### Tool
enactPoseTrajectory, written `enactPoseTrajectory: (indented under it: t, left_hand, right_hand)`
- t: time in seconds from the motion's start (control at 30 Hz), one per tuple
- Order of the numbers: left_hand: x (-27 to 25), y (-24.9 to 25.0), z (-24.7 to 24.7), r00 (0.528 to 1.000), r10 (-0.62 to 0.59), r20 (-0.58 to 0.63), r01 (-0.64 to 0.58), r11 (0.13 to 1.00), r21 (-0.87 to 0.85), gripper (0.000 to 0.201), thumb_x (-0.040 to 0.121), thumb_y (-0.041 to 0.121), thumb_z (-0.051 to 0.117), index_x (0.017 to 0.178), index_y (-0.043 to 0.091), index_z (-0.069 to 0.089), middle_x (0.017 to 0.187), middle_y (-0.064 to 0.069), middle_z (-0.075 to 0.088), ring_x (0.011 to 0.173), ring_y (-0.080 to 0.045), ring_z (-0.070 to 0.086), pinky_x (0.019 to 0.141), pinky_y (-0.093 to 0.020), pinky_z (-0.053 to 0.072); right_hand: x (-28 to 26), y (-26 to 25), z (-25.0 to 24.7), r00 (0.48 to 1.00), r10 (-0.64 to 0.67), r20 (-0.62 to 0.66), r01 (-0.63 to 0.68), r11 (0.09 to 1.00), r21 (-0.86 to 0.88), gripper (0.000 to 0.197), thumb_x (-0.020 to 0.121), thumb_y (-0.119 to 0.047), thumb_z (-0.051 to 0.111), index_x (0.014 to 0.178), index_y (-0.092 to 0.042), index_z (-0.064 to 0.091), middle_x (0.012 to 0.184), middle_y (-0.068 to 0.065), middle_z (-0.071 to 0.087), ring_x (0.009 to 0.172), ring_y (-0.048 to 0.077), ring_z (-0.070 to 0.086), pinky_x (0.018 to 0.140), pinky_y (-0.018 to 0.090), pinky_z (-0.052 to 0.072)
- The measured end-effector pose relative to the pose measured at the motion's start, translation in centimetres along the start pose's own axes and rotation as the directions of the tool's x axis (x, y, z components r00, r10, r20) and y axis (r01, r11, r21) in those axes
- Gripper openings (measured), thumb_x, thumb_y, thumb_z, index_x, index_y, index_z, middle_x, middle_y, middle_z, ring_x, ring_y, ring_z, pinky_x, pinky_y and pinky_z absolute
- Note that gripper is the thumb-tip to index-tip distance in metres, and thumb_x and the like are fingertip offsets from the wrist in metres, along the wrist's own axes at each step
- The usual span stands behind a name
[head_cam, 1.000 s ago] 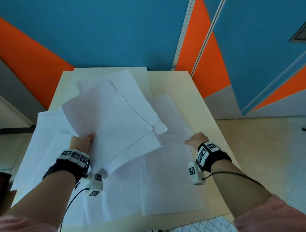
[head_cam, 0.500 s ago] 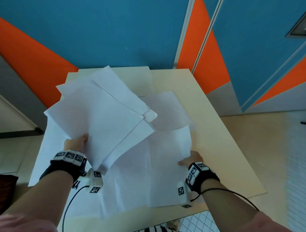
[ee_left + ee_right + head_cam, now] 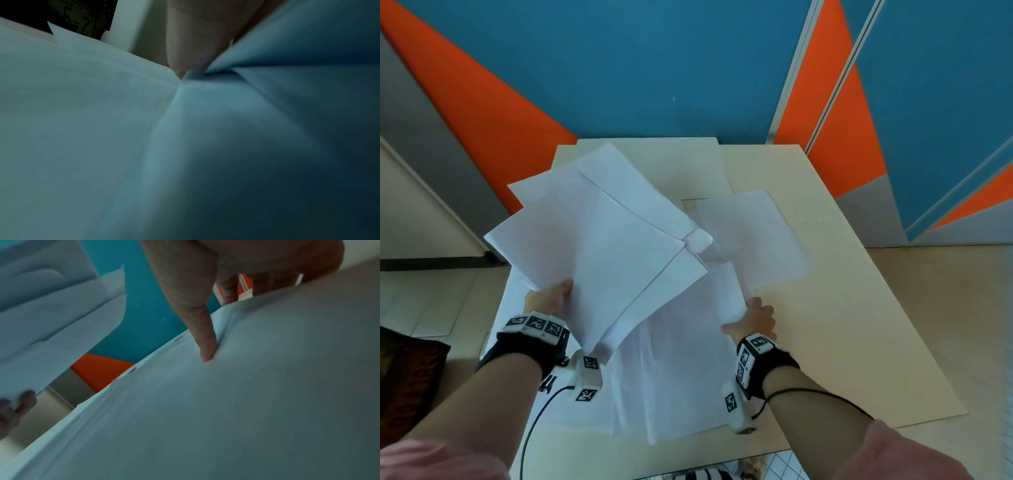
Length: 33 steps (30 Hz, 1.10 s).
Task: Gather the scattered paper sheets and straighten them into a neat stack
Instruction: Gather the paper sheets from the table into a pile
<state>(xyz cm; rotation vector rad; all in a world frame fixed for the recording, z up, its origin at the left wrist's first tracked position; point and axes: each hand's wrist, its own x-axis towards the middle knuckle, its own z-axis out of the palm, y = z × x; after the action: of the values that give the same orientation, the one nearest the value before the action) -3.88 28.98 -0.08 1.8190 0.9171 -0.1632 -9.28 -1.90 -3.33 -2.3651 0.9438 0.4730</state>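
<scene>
My left hand (image 3: 551, 298) grips a fanned bundle of white sheets (image 3: 599, 250) by its near corner and holds it up over the left half of the table; in the left wrist view the thumb (image 3: 185, 48) presses on that paper. My right hand (image 3: 751, 320) pinches the right edge of a sheet (image 3: 688, 359) lying near the front of the table, thumb (image 3: 205, 337) on top, the other fingers under the lifted edge. Another loose sheet (image 3: 750, 236) lies flat further back. More paper lies beneath the raised bundle, partly hidden.
The cream table (image 3: 842, 325) has bare surface along its right side. A flat cream board (image 3: 671, 157) lies at the far edge against the blue and orange wall. A dark patterned object (image 3: 407, 377) is at the lower left, off the table. Tiled floor surrounds the table.
My right hand has come nearer and leftward, taking a sheet's right edge and drawing it in. The left hand's bundle has risen and swung left, uncovering the far sheet.
</scene>
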Motion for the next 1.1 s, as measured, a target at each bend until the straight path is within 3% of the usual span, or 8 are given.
enactPoseTrajectory:
  t: [0.1, 0.27, 0.43, 0.53, 0.67, 0.83, 0.97, 1.1]
  left_hand:
    - [-0.2, 0.0, -0.4, 1.0, -0.022, -0.013, 0.022, 0.999, -0.043, 0.021, 0.084, 0.02, 0.062, 0.082, -0.001, 0.058, 0.074, -0.01, 0.056, 0.083, -0.025, 0.05, 0.074, -0.027, 0.035]
    - [0.8, -0.9, -1.3, 1.0, -0.018, -0.019, 0.017, 0.999, -0.034, 0.044, 0.084, 0.026, 0.062, 0.11, -0.01, 0.06, 0.104, -0.023, 0.062, 0.083, -0.027, 0.051, 0.071, -0.029, 0.035]
    - [1.4, -1.7, -2.0, 0.997, -0.058, -0.053, 0.051, 0.991, -0.126, 0.048, 0.08, 0.023, 0.067, 0.114, -0.009, 0.059, 0.117, -0.023, 0.064, 0.106, -0.034, 0.06, 0.079, -0.03, 0.04]
    - [1.3, -1.8, -2.1, 0.996, -0.068, -0.06, 0.058, 0.985, -0.165, 0.048, 0.08, 0.021, 0.067, 0.116, -0.01, 0.058, 0.119, -0.023, 0.063, 0.109, -0.035, 0.059, 0.082, -0.031, 0.04]
    - [1.2, -1.8, -2.4, 0.991, -0.094, -0.093, 0.07, 0.969, -0.237, 0.051, 0.079, 0.019, 0.069, 0.118, -0.01, 0.055, 0.123, -0.022, 0.06, 0.112, -0.036, 0.058, 0.093, -0.037, 0.043]
    - [1.1, -1.7, -2.5, 0.988, -0.102, -0.118, 0.071, 0.968, -0.242, 0.038, 0.08, 0.016, 0.068, 0.111, -0.004, 0.056, 0.121, -0.024, 0.061, 0.101, -0.033, 0.059, 0.086, -0.035, 0.045]
    - [0.3, -1.1, -2.5, 0.989, -0.089, -0.121, 0.058, 0.969, -0.241, 0.044, 0.083, 0.013, 0.065, 0.117, -0.012, 0.052, 0.102, -0.018, 0.056, 0.091, -0.027, 0.051, 0.078, -0.031, 0.037]
    - [-0.3, -0.3, -1.8, 0.994, -0.039, -0.101, 0.021, 0.984, -0.176, 0.052, 0.084, 0.017, 0.064, 0.123, -0.014, 0.048, 0.121, -0.027, 0.058, 0.111, -0.041, 0.055, 0.08, -0.036, 0.041]
  right_hand:
    - [0.8, -0.5, 0.3, 0.997, 0.018, 0.075, -0.026, 0.994, 0.106, 0.078, 0.07, -0.015, 0.074, 0.131, -0.012, 0.026, 0.13, 0.014, 0.047, 0.119, 0.034, 0.048, 0.101, 0.047, 0.041]
    - [1.3, -0.2, -0.1, 0.994, -0.014, 0.111, 0.022, 0.997, -0.069, 0.057, 0.072, -0.025, 0.071, 0.123, -0.01, 0.052, 0.129, 0.011, 0.054, 0.12, 0.03, 0.049, 0.099, 0.037, 0.045]
    - [1.7, 0.0, -1.0, 0.986, -0.039, 0.161, 0.02, 0.993, 0.116, 0.066, 0.07, -0.004, 0.074, 0.127, 0.0, 0.042, 0.127, 0.016, 0.054, 0.116, 0.031, 0.055, 0.089, 0.033, 0.047]
    - [1.5, -0.5, -3.0, 0.969, -0.134, 0.207, 0.068, 0.952, 0.298, 0.056, 0.065, 0.001, 0.078, 0.116, 0.003, 0.054, 0.121, 0.019, 0.061, 0.107, 0.031, 0.06, 0.091, 0.039, 0.05]
    - [0.6, -1.9, -7.6, 0.942, -0.337, -0.005, 0.3, 0.834, 0.464, 0.03, 0.077, 0.001, 0.068, 0.106, 0.004, 0.064, 0.111, 0.021, 0.067, 0.089, 0.023, 0.062, 0.082, 0.032, 0.049]
    - [-0.5, -4.4, -14.5, 0.859, -0.45, -0.244, 0.506, 0.678, 0.533, 0.033, 0.081, 0.001, 0.065, 0.113, 0.002, 0.062, 0.107, 0.007, 0.062, 0.092, 0.018, 0.059, 0.08, 0.027, 0.046]
    - [-1.1, -5.0, -19.5, 0.782, -0.575, -0.24, 0.615, 0.652, 0.444, 0.018, 0.078, 0.001, 0.068, 0.089, -0.012, 0.066, 0.098, 0.004, 0.065, 0.058, -0.009, 0.062, 0.062, 0.019, 0.051]
    - [-2.1, -5.9, -22.3, 0.76, -0.624, -0.182, 0.624, 0.623, 0.471, 0.024, 0.071, -0.003, 0.073, 0.076, -0.025, 0.063, 0.076, -0.011, 0.067, 0.056, -0.009, 0.064, 0.058, 0.013, 0.053]
